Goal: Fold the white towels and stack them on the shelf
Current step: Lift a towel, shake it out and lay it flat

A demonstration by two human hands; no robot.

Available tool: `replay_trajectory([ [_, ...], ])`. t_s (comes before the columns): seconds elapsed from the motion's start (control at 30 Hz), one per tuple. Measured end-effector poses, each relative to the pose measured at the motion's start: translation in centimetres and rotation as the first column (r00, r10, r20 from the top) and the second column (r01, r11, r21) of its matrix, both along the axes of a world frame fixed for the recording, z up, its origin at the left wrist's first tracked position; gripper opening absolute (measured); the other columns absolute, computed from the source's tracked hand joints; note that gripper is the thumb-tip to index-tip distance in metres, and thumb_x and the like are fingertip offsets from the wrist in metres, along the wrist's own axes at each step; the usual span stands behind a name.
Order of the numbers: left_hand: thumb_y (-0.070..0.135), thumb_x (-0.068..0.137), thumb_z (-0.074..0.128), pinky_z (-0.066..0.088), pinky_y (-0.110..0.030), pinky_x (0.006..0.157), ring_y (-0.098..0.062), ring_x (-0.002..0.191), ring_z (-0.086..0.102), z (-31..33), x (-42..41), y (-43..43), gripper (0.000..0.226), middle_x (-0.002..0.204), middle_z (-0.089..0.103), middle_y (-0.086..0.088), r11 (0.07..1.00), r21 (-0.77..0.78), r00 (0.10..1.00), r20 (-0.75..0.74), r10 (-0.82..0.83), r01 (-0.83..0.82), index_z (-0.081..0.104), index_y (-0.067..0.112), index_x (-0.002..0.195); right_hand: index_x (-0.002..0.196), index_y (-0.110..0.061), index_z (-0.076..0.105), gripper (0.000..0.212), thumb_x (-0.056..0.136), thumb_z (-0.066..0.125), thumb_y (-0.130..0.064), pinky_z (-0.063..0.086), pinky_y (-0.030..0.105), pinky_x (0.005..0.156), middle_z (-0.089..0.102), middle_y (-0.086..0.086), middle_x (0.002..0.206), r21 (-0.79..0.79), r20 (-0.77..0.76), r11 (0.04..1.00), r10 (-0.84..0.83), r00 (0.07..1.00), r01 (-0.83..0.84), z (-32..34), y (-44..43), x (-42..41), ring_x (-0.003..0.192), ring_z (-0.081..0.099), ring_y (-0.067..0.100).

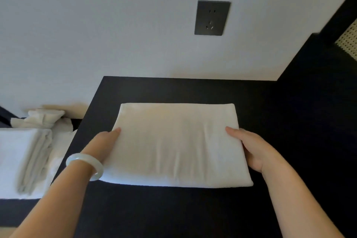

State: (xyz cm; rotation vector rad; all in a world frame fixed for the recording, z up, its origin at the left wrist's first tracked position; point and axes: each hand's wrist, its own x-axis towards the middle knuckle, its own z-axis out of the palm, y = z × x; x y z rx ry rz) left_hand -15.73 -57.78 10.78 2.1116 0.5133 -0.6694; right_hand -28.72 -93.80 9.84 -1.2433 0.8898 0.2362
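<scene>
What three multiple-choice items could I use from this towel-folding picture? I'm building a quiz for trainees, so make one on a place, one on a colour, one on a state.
1. Where is the bracelet?
A. on the left wrist
B. on the right wrist
C. on the table

2. What colour is the table under the folded towel?
A. white
B. black
C. red

3. How do the hands meet the folded towel?
A. both lifted clear above it
B. one at each side edge
C. both pressing its middle

Answers:
1. A, the pale ring sits behind the left hand.
2. B, a dark top shows all round the white cloth.
3. B, the left hand is at the left edge and the right hand is at the right edge, fingers tucked at the sides.

Not used: the wall socket and the other towels at left.
</scene>
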Motion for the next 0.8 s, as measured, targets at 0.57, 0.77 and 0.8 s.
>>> replay_trajectory([
  [0.57,0.03,0.091,0.066,0.059,-0.05,0.075,-0.033,0.083,0.073,0.9,-4.9,22.1,0.016,0.092,0.076,-0.009,0.846,-0.519,0.983,0.046,0.175,-0.126,0.071,0.023,0.105,0.112,-0.038,0.057,0.038,0.08,0.076,-0.029,0.054,0.049,0.067,0.073,0.005,0.104,-0.153,0.036,0.988,0.038,0.999,-0.032,5.6,24.8,0.4,0.094,0.07,0.034],
  [0.77,0.025,0.092,0.065,0.06,-0.043,0.076,-0.03,0.081,0.073,0.9,-3.9,35.1,0.012,0.091,0.076,-0.008,0.828,-0.522,0.959,0.062,0.276,-0.205,0.073,0.021,0.1,0.099,-0.037,0.056,0.026,0.083,0.074,-0.027,0.051,0.049,0.062,0.067,0.008,0.104,-0.108,-0.013,0.987,0.115,0.993,-0.116,6.3,38.1,3.8,0.095,0.065,0.037],
  [0.8,0.025,0.092,0.065,0.06,-0.042,0.074,-0.03,0.082,0.074,0.8,-3.4,36.7,0.013,0.092,0.076,-0.008,0.831,-0.516,0.96,0.056,0.276,-0.209,0.072,0.021,0.102,0.095,-0.038,0.056,0.024,0.083,0.074,-0.026,0.05,0.049,0.064,0.067,0.008,0.104,-0.105,-0.009,0.985,0.138,0.99,-0.138,6.3,39.8,4.5,0.095,0.065,0.037],
])
